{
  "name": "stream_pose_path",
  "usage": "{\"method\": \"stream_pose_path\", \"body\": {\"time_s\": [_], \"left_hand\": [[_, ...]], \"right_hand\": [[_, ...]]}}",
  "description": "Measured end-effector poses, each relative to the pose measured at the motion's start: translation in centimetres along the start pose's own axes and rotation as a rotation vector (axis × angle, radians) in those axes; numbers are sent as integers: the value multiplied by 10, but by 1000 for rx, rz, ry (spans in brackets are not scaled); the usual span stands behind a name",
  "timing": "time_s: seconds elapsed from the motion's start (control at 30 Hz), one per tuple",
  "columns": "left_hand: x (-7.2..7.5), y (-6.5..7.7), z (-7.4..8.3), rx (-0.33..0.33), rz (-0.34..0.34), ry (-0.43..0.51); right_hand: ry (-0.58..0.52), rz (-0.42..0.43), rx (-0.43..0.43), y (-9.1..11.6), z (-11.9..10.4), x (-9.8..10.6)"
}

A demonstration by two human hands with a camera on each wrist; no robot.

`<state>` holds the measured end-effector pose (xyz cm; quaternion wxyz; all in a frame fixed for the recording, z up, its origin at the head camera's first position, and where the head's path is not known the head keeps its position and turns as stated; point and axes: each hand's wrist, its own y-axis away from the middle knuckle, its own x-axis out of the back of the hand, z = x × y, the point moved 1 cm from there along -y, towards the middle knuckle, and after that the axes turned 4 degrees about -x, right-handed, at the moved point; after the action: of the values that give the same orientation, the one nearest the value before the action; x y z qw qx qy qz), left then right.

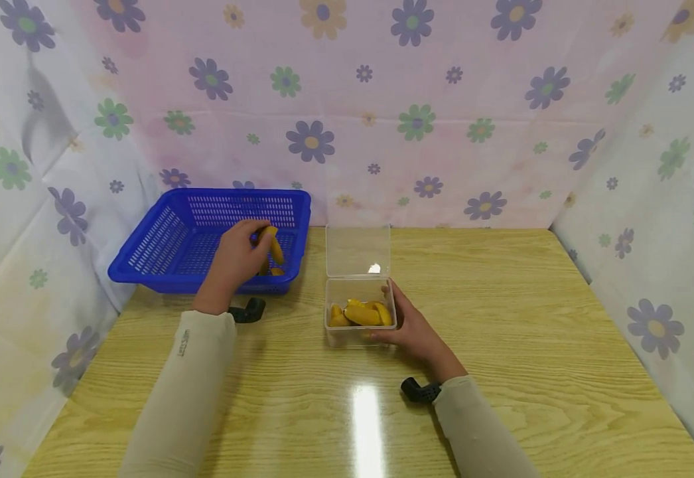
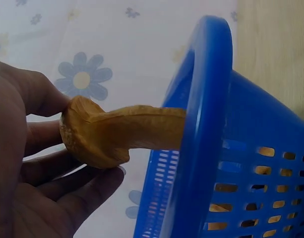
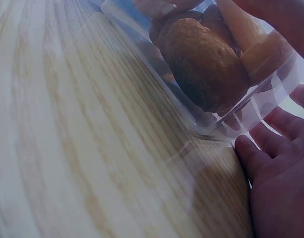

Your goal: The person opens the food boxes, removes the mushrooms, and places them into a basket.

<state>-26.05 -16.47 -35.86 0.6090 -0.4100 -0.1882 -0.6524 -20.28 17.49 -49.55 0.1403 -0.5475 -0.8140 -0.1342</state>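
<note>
My left hand [image 1: 235,255] pinches a yellow-brown mushroom [image 2: 144,128] by its cap, fingers curled around it. Its stem points toward the rim of the blue basket [image 2: 211,74] in the left wrist view. From the head, that hand appears over the basket's right part, where more mushrooms [image 1: 277,271] lie partly hidden. With thumb and fingers spread around its right side, my right hand [image 1: 415,335] holds a clear plastic box [image 1: 338,339]. Several mushrooms [image 1: 363,314] lie inside the box, and the right wrist view shows them through its wall.
The box's clear lid [image 1: 357,249] stands open behind it. A wooden table [image 1: 520,318] carries the basket at left and the box near the middle. Flowered cloth [image 1: 371,146] encloses the back and both sides. Black wrist mounts [image 1: 420,390] sit on both wrists.
</note>
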Motion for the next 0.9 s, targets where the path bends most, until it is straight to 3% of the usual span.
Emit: {"method": "stream_pose_path", "body": {"time_s": [0.43,0.9], "left_hand": [[-13,-15,-10,68,-83,-70],[-23,-20,-8,65,-147,-104]], "right_hand": [[-18,-1,-13,1,-1,1],[-31,0,-23,1,0,0]]}}
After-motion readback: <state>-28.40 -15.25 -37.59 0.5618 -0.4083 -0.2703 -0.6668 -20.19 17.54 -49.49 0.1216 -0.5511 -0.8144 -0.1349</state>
